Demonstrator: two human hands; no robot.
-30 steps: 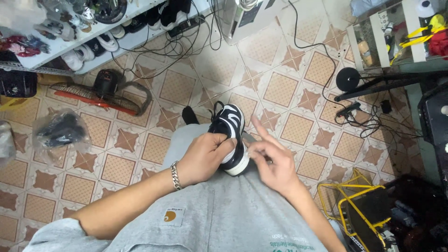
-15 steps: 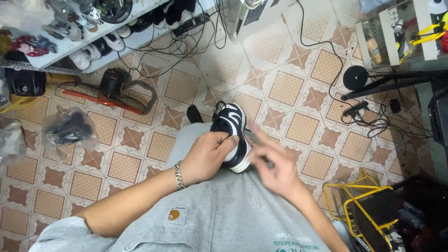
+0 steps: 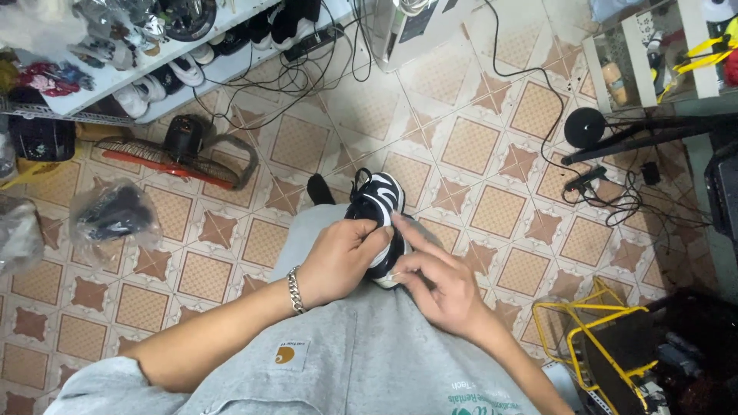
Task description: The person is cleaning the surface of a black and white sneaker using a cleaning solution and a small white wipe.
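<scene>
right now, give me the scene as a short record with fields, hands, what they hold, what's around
left hand: left hand grips the black and white sneaker on the lap
right hand: right hand touches the sneaker's side, forefinger stretched along it
wrist: chain bracelet on the left wrist
floor: patterned tile floor
left of the knee: fan lying flat, plastic bag
lower right: yellow wire rack
upper right: cables

Grey short-sleeved shirt, grey trousers, silver chain bracelet [image 3: 293,289] on left wrist.
</scene>
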